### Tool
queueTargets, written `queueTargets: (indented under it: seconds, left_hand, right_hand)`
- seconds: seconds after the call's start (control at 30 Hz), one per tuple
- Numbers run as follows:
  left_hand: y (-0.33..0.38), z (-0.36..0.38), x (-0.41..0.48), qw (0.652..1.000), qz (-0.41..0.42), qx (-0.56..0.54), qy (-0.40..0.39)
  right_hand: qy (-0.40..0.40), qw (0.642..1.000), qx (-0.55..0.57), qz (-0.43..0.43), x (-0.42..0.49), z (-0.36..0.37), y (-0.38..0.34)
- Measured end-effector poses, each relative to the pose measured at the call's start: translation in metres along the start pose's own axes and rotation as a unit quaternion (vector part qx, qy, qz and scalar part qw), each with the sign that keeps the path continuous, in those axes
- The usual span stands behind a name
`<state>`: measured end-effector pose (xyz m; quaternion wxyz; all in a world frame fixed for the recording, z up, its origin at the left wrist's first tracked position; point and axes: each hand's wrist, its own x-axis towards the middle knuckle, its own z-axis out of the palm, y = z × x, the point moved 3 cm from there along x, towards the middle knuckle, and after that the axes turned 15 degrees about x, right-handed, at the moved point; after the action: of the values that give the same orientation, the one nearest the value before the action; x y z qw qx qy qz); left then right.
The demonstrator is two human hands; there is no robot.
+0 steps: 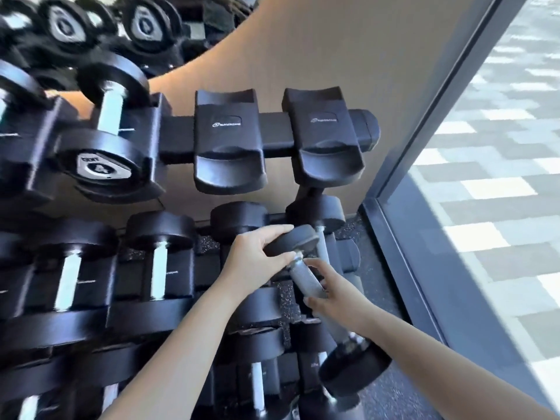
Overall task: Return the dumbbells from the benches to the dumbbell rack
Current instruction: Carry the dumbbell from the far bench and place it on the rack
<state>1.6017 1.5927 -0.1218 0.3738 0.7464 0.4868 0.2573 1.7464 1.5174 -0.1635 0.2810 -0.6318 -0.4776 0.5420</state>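
I am holding the dumbbell (304,276) tilted in front of the rack's middle row, one head up at 11 o'clock and the other hanging down at 5 o'clock. My right hand (335,297) is wrapping round the knurled handle to carry the weight. My left hand (257,259) is cupping the upper head, fingers curled over its rim, to steer it. I judge I am aiming it into a slot on the dumbbell rack (178,137). At 12 o'clock two empty cradles (228,140) are sitting on the top bar. At 9 o'clock racked dumbbells (159,268) are filling the row. A window (485,177) is running along at 3 o'clock.
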Motion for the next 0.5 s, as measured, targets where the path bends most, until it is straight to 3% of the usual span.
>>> queueTargets:
  seconds: [0.27,0.5]
  left_hand:
    - [0.017,-0.048,0.015,0.973,0.103,0.158,0.135]
    - [0.008,-0.067,0.023,0.983,0.125,0.125,0.057]
  right_hand:
    - [0.050,0.994,0.086,-0.040,0.051,-0.014,-0.064]
    - [0.135,0.978,0.150,-0.057,0.091,-0.025,-0.137]
